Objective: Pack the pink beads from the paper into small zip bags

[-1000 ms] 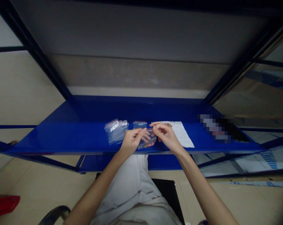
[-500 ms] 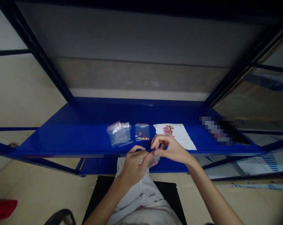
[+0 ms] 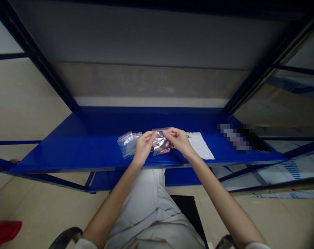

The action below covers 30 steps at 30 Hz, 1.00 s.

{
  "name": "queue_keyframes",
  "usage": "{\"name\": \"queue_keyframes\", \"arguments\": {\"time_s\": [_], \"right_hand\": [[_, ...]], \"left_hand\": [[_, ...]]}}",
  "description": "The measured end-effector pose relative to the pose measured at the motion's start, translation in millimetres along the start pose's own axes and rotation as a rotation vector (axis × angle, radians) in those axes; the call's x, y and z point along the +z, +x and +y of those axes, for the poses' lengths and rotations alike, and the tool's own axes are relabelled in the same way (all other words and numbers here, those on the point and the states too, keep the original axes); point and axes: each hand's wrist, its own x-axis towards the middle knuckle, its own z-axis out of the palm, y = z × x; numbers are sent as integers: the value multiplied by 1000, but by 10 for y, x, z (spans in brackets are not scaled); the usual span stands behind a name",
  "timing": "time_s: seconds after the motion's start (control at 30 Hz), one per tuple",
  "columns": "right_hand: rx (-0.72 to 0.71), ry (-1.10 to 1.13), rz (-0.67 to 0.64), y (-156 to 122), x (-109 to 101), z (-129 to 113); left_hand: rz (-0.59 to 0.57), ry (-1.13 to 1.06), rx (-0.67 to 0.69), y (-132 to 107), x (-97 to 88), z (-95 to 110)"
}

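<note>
A tall rack with a dark blue metal frame (image 3: 42, 72) is standing against a pale wall (image 3: 146, 83), and tiles are covering the floor (image 3: 42, 211). A red thing (image 3: 5, 230) is lying on the floor at the far left. A person (image 3: 143, 211) in pale clothes is sitting on a black chair (image 3: 189, 211) and is leaning toward a shiny blue shelf (image 3: 68, 152). Another shelf (image 3: 146, 34) is hanging above, like a low roof over the work. Near the right end of the blue shelf, a blurred thing (image 3: 236, 138) is lying where nobody can tell what it is. A white sheet of paper (image 3: 200, 147) is lying flat on the shelf, and a small pile of clear zip bags (image 3: 127, 144) is sitting to the left. Both hands are close together between the pile and the paper, just above the shelf. The left hand (image 3: 144, 148) and the right hand (image 3: 179, 141) are pinching the top of a small clear zip bag (image 3: 160, 143). Little pink and brown bits (image 3: 163, 147) are showing inside it, but they are too small to name.
</note>
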Motion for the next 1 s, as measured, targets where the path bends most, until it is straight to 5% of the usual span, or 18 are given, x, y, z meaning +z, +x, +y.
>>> {"name": "queue_keyframes", "arguments": {"time_s": [0.2,0.43,0.8,1.0], "right_hand": [[-44,-91,140,223,11,69],[-37,-212,195,341,57,213],[-49,-605,253,400,103,405],[-35,-747,261,343,88,338]], "left_hand": [[18,46,5,268,-26,25],[27,117,-21,200,-80,-115],[174,881,185,14,-200,-262],[152,1076,225,-30,-236,-273]]}}
